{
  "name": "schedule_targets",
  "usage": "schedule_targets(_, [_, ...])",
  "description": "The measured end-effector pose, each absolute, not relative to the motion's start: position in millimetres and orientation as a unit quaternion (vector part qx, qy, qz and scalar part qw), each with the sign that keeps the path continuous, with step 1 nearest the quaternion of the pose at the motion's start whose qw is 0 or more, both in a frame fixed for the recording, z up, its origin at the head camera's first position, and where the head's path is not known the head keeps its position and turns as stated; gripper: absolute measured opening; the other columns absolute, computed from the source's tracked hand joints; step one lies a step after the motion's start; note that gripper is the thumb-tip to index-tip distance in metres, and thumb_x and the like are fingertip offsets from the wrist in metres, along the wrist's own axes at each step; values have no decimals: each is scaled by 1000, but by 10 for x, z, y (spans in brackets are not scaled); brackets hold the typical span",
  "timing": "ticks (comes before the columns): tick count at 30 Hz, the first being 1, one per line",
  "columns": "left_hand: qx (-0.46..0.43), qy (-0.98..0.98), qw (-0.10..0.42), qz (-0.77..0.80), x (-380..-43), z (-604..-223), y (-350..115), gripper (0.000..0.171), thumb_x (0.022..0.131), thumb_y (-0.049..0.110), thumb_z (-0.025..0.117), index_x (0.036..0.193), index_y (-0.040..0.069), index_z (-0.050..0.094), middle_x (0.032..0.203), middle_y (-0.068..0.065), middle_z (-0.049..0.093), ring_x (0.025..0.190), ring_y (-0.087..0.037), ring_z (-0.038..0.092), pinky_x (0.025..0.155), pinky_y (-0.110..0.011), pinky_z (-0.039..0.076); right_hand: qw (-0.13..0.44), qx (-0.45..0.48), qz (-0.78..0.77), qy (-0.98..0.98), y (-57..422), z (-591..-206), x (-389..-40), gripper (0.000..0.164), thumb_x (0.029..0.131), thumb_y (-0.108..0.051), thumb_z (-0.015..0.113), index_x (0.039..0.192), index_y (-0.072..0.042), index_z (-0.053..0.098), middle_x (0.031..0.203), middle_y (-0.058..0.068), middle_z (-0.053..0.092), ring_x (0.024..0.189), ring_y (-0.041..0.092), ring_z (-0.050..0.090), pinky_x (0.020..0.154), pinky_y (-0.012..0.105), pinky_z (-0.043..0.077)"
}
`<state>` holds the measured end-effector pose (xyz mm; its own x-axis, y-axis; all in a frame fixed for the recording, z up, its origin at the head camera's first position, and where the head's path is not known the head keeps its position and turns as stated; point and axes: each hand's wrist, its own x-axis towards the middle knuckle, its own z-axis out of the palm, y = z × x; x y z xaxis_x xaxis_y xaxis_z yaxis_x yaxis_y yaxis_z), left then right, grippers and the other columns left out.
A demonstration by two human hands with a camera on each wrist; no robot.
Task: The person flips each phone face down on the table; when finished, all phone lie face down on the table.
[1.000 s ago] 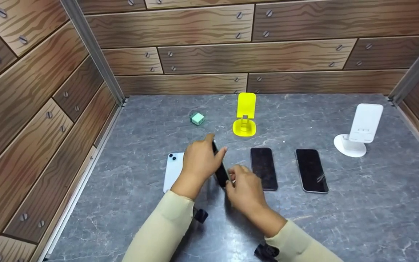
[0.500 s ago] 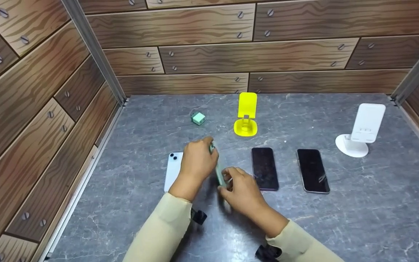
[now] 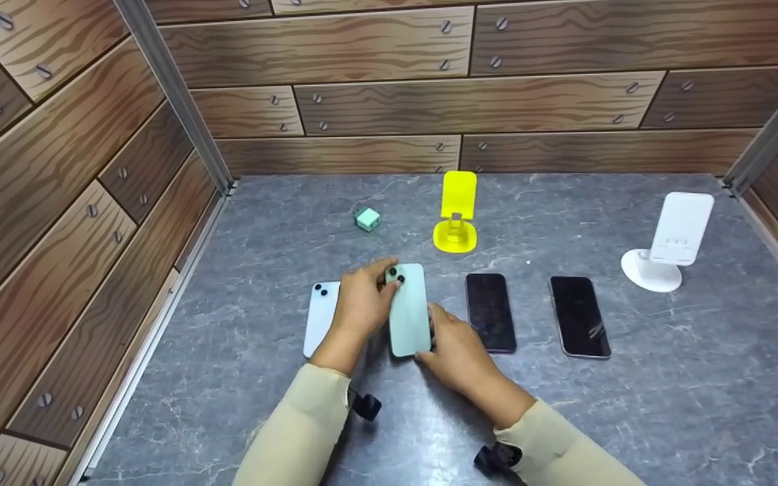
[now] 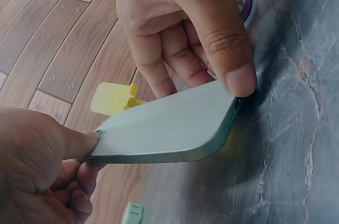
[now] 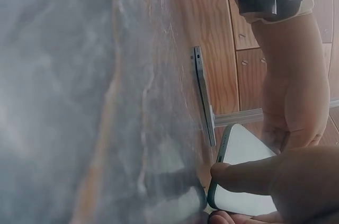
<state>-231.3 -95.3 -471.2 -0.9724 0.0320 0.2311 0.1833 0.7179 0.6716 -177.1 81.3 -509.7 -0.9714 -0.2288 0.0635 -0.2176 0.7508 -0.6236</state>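
A light green phone [image 3: 409,314] shows its back and two camera lenses in the head view, between both hands. My left hand [image 3: 362,300] pinches it at the upper left corner, thumb beside the lenses. At the lower right corner my right hand [image 3: 456,347] holds it, thumb on the bottom edge; the fingers are partly hidden. In the left wrist view the phone [image 4: 164,126] is tilted, its port end close to the table. A light blue phone [image 3: 320,320] lies back up, partly behind the left hand.
Two dark phones lie screen up to the right, a nearer one [image 3: 490,312] and a farther one [image 3: 579,317]. Behind stand a yellow phone stand [image 3: 458,196] and a white phone stand [image 3: 681,229]. A small green cube [image 3: 367,219] sits at the back left. Wood-patterned walls [image 3: 382,44] enclose the table.
The phone has turned over between the hands: its dark screen side showed first, then its edge, and now its green back faces up. The other phones and the stands have stayed put.
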Motion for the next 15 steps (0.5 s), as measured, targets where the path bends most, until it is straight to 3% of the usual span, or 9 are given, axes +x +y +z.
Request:
schedule_targets(4, [-51,-922,88,-374,-2313,-4737,-961,43,103,15,77,146,12,72,104,-9,82,84,-18,73,78,-41,61,-6,-127,-329,936,823,-5116,-1768,87,85,-11,94,157,7,48,125,23,75,101,33,75,91,49,62])
schedule_targets(10, [-46,-926,17,-375,-2326,-4832,-946,64,101,10,76,161,8,54,88,-11,73,74,-19,62,75,-40,54,-40,-143,-317,937,843,-5135,-1729,96,80,-7,95,159,13,43,139,36,67,121,48,71,104,57,57])
schedule_targets(12, [-47,-922,-2,-383,-2332,-4890,-934,72,99,9,78,164,4,48,98,-16,76,86,-24,68,82,-43,57,-41,-143,-317,937,840,-5132,-1716,98,79,-7,95,159,14,42,140,37,66,123,49,70,105,58,57])
schedule_targets(15, [-46,-916,-14,-398,-2330,-4992,-917,79,97,9,80,166,0,43,136,-25,72,123,-35,71,106,-48,57,-40,-141,-318,937,831,-5129,-1709,97,78,-7,95,158,14,44,135,38,68,120,50,71,103,58,57])
